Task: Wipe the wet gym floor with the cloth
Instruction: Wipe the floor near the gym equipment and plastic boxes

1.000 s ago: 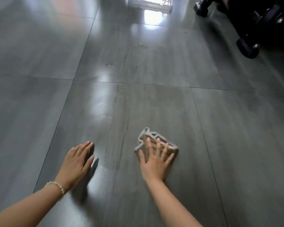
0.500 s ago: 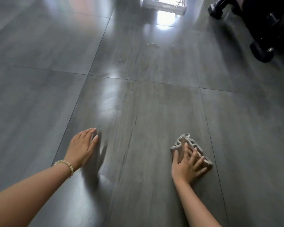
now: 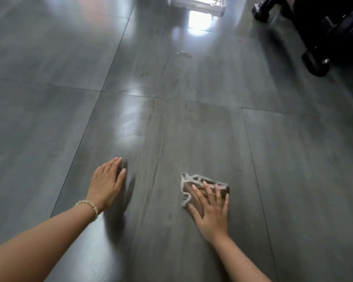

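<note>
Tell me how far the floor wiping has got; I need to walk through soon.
Done: nothing clearly dry yet. In hand: the right hand presses the cloth flat on the near tile, the left hand braced beside it. Left: water droplets sit on the farther tile.

Our right hand (image 3: 211, 208) covers most of the cloth (image 3: 194, 181), so we see only its pale edges. The black equipment (image 3: 332, 35) and the bright white object (image 3: 200, 5) are cut by the frame's edges. Our forearms run out at the bottom.
</note>
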